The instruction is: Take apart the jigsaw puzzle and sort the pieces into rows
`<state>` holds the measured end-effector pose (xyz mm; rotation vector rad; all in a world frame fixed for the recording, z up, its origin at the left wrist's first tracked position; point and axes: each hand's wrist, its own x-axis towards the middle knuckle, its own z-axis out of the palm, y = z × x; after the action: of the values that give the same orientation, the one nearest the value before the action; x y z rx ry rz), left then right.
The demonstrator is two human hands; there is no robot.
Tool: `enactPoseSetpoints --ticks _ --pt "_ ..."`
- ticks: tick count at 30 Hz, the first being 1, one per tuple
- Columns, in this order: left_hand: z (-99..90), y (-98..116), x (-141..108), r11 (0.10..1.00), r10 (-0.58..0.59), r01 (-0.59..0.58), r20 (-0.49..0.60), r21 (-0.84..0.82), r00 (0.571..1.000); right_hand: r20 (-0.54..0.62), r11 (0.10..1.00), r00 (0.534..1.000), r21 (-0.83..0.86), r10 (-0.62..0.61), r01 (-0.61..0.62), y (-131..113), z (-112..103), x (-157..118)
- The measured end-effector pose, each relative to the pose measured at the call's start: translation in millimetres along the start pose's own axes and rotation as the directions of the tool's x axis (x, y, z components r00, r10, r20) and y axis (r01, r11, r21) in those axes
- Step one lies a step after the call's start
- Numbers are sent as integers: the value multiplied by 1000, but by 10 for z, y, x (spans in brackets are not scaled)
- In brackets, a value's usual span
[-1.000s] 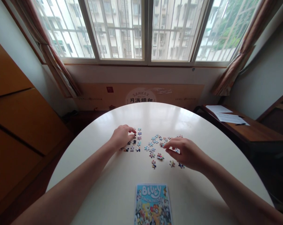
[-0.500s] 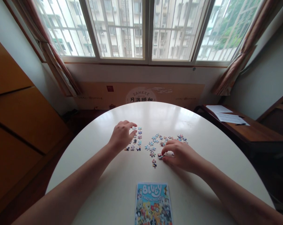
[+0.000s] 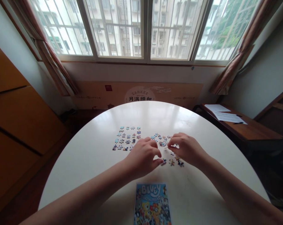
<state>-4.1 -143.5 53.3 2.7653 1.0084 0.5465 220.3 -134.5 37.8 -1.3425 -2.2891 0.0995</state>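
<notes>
1. Pinching a jigsaw piece (image 3: 166, 147): the right hand (image 3: 187, 149).
2. The left hand (image 3: 143, 157), loosely curled open, beside another piece (image 3: 164, 161).
3. Loose pieces (image 3: 171, 162) near both; neat rows (image 3: 128, 141) leftward; Bluey picture (image 3: 153, 204) nearer on the tabletop (image 3: 85, 168).

I was in what looked like a home room: tied-back curtains (image 3: 54, 68) framed a barred window (image 3: 120, 29) facing apartment blocks, with orange-brown cabinets (image 3: 21, 115) and a round white table (image 3: 96, 193).

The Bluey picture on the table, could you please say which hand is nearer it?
Left: the left hand is just beyond the Bluey picture, while the right hand is farther away, beyond it and to the right.
</notes>
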Motion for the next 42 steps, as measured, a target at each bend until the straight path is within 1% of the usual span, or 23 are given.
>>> enactPoseSetpoints --ticks 4,6,9,13,15,17,19,21,22,25,28,30,32,34,38,42 --pt "84 46 4 999 -44 44 26 15 999 94 1000 996 11 -3 2 -20 -18 -16" --pt "100 43 11 998 -60 59 28 27 998 120 1000 993 24 -11 8 -39 -25 -32" --pt "121 41 18 998 -51 50 23 29 998 144 997 989 70 -45 35 -73 -28 -54" --pt "160 50 24 998 -56 56 27 8 998 211 988 971 130 -111 84 -107 -30 -68" --pt "142 43 32 998 -68 69 35 -14 997 225 986 967 142 -120 90 -101 -41 -71" --pt "61 0 44 996 -80 81 23 -46 997 214 986 970 146 -115 85 -78 -64 -71" --pt "-85 -110 50 994 -95 93 -27 -61 995 180 985 978 151 -106 79 -44 -96 -70" --pt "-271 -306 36 991 -132 131 -112 -23 985 145 985 985 157 -95 72 -10 -130 -68" --pt "-366 -436 17 987 -158 162 -156 14 975 135 985 987 160 -91 69 3 -145 -67" --pt "-592 -895 -91 947 -217 279 -322 158 922 118 984 989 167 -89 69 24 -165 -70" --pt "-678 -1308 -231 908 -260 355 -365 223 894 104 982 989 171 -101 83 32 -143 -75" --pt "-657 -1484 -297 896 -285 381 -362 228 888 102 982 989 168 -104 86 36 -117 -76" --pt "-597 -1576 -320 892 -308 390 -324 227 895 114 983 988 166 -101 81 36 -94 -75" --pt "-524 -1607 -307 890 -328 392 -270 231 905 127 984 988 166 -90 68 27 -84 -73" --pt "-424 -1596 -245 883 -337 377 -181 281 924 137 983 988 177 -77 52 -7 -93 -72" --pt "-394 -1572 -217 881 -334 364 -147 303 931 135 981 988 186 -78 52 -21 -98 -75"
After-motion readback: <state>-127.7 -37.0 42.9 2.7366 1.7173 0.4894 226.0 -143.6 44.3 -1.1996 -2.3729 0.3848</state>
